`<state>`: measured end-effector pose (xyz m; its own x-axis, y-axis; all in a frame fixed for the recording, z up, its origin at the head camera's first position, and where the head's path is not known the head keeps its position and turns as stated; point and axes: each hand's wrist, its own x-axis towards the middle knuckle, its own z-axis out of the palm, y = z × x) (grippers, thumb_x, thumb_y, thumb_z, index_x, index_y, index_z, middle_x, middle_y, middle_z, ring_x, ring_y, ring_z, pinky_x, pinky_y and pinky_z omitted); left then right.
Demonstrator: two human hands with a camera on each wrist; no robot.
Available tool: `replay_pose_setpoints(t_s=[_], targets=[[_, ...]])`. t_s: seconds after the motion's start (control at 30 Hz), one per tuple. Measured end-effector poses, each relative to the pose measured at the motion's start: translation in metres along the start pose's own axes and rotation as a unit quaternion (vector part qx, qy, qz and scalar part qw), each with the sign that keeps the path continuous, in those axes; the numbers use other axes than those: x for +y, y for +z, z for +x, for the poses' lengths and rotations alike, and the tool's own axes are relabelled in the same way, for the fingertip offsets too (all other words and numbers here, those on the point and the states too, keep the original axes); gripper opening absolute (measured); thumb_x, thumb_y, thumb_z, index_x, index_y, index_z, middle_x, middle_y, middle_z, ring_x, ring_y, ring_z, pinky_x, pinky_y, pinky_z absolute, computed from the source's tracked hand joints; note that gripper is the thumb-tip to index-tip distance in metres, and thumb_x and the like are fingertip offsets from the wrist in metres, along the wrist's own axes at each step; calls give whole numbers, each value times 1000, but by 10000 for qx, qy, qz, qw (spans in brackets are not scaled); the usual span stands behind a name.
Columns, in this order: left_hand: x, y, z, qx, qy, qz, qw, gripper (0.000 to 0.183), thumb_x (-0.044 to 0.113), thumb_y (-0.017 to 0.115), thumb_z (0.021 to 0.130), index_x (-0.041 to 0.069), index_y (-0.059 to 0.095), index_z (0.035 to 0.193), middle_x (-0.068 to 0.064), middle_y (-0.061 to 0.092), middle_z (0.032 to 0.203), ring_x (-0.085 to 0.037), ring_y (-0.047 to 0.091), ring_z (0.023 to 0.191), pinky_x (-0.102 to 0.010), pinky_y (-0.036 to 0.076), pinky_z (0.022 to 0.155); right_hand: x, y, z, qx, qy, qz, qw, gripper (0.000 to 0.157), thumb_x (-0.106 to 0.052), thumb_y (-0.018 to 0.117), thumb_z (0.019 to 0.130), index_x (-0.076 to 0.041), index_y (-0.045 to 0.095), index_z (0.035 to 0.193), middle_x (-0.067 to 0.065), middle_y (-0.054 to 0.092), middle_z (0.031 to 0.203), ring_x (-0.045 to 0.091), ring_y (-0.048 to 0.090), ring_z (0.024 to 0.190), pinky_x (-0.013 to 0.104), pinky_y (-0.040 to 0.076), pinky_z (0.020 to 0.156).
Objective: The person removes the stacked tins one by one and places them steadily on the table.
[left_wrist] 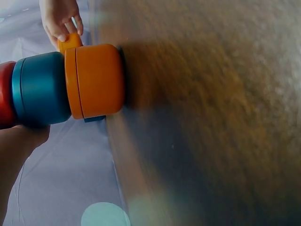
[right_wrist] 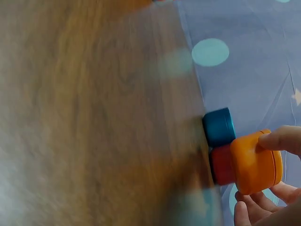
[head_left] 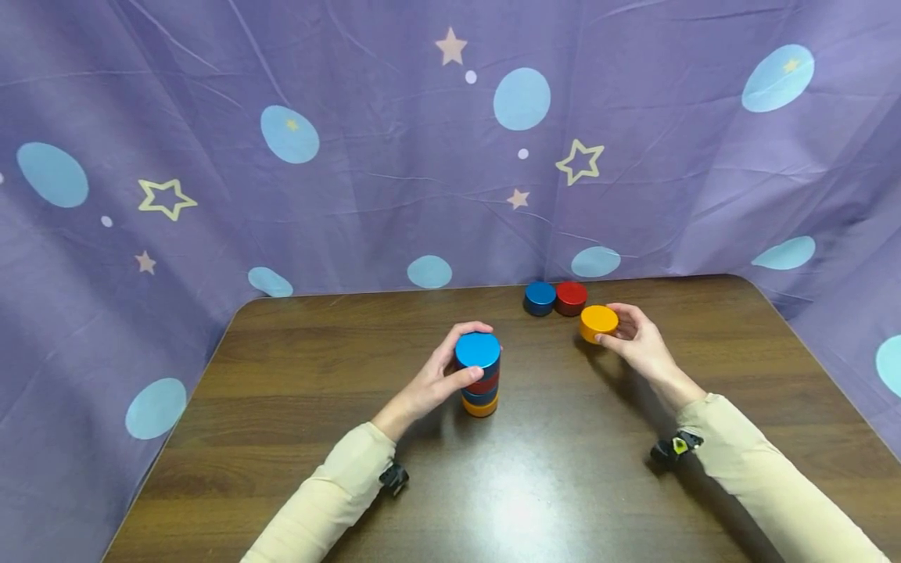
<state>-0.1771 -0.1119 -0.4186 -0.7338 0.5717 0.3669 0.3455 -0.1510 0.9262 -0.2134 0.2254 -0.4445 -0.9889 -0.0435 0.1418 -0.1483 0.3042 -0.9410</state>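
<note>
At a brown wood-grain table (head_left: 317, 367) before a purple star-printed curtain (head_left: 366, 211), our left hand (head_left: 429, 387) grips a stack of round, lidded blue, red and orange containers (head_left: 487, 385), our right hand (head_left: 646, 348) pinching a round orange lidded container (head_left: 598, 323) right of the stack.

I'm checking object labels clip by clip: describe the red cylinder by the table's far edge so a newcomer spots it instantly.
In the head view, look along the brown table to its far edge, right of centre. There stand a blue cylinder and, immediately right, the red cylinder: the only red one outside the stack.
</note>
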Motion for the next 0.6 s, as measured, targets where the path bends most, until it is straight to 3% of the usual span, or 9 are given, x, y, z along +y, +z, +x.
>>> replay_pose_setpoints(t_s=[0.33, 0.47, 0.6], targets=[[0, -1, -1, -28, -2, 16, 10000, 55, 28, 59, 94, 4, 36, 139, -27, 50, 129, -31, 51, 116, -47, 41, 96, 10, -8, 18, 288, 259, -159, 9991, 58, 4, 66, 86, 13, 36, 135, 32, 46, 128, 4, 51, 94, 12, 41, 84], [1, 0, -1, -17, -40, 9, 10000, 56, 30, 59, 94, 5, 36, 139, -25, 50, 129, -31, 51, 115, -46, 41, 95, 12, -11, 26, 353, 415, -208, 9983, 59, 4, 64, 86, 13, 34, 136, 32, 44, 130, 21, 52, 105, 11, 39, 84], [1, 0, -1, 2, -97, 35, 9999, 57, 31, 59, 93, 8, 36, 139, -20, 49, 130, -29, 50, 115, -47, 41, 94, 10, -13, 33, 367, 444, -364, 9977, 60, 4, 64, 85, 13, 34, 136, 34, 43, 132, 40, 47, 116, 27, 40, 95]])
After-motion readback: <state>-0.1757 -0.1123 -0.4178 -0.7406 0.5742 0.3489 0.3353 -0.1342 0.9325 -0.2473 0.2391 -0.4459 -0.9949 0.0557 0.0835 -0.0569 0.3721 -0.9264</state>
